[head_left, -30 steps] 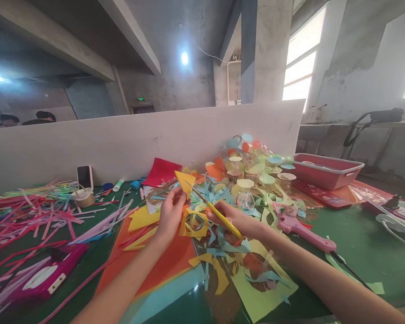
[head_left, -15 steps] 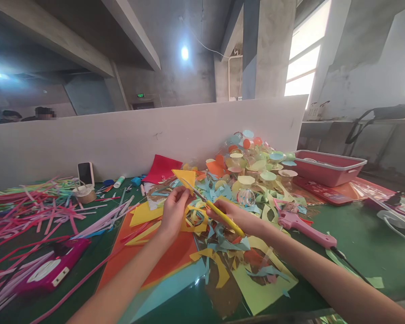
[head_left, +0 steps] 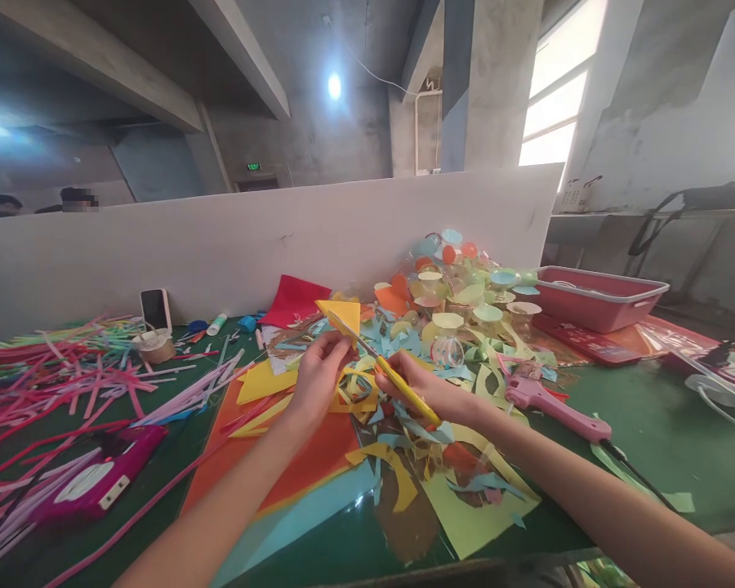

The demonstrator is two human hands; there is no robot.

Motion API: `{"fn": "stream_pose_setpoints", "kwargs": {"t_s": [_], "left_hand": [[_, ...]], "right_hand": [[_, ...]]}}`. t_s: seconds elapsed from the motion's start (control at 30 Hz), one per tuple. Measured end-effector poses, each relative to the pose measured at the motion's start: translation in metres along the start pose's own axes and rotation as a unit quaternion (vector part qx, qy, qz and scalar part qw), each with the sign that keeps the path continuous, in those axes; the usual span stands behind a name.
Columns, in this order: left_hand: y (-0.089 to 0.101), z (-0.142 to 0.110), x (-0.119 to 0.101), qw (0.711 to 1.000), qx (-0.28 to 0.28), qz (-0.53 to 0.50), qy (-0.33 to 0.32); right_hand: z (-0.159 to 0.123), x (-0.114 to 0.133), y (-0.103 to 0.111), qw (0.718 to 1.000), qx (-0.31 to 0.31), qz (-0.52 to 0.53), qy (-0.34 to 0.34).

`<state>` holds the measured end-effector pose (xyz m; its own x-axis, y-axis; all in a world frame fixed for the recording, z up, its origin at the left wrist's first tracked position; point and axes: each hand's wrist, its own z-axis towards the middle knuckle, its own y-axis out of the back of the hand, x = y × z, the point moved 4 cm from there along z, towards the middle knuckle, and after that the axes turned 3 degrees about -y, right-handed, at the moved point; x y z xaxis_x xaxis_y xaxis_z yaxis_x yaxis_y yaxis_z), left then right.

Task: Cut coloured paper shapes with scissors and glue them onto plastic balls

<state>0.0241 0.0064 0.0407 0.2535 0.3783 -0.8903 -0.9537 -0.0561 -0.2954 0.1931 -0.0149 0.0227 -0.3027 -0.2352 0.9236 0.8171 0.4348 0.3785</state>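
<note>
My left hand (head_left: 322,371) pinches the lower edge of a folded piece of yellow paper (head_left: 346,314). Yellow-handled scissors (head_left: 407,388) are gripped in my right hand (head_left: 425,384), their blades pointing up and left against the paper. How far the blades are apart is too small to tell. Below both hands lie yellow cut-offs (head_left: 398,478) and blue paper scraps (head_left: 404,441). Orange sheets (head_left: 269,474) with yellow paper (head_left: 268,382) on top rest under my left wrist.
Pink and coloured strips (head_left: 91,367) cover the left side, with a magenta power strip (head_left: 107,474). A phone (head_left: 155,310) stands behind a tape roll (head_left: 155,347). Cups with paper discs (head_left: 450,282) pile up at the back. A pink glue gun (head_left: 557,412) and a red basket (head_left: 606,306) are on the right.
The yellow paper has shifted slightly right and turned a little in my left hand. The scissors stay at it. The whole view has moved slightly.
</note>
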Motion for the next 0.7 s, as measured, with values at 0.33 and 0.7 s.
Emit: {"fn": "stream_pose_setpoints", "kwargs": {"t_s": [0.33,0.7], "left_hand": [[0.003,0.0,0.001,0.999,0.032,0.039,-0.002],[0.001,0.0,-0.005,0.993,0.034,0.116,-0.016]], "right_hand": [[-0.001,0.006,0.002,0.999,-0.022,-0.032,-0.003],[0.007,-0.004,0.005,0.998,-0.048,-0.04,-0.004]]}}
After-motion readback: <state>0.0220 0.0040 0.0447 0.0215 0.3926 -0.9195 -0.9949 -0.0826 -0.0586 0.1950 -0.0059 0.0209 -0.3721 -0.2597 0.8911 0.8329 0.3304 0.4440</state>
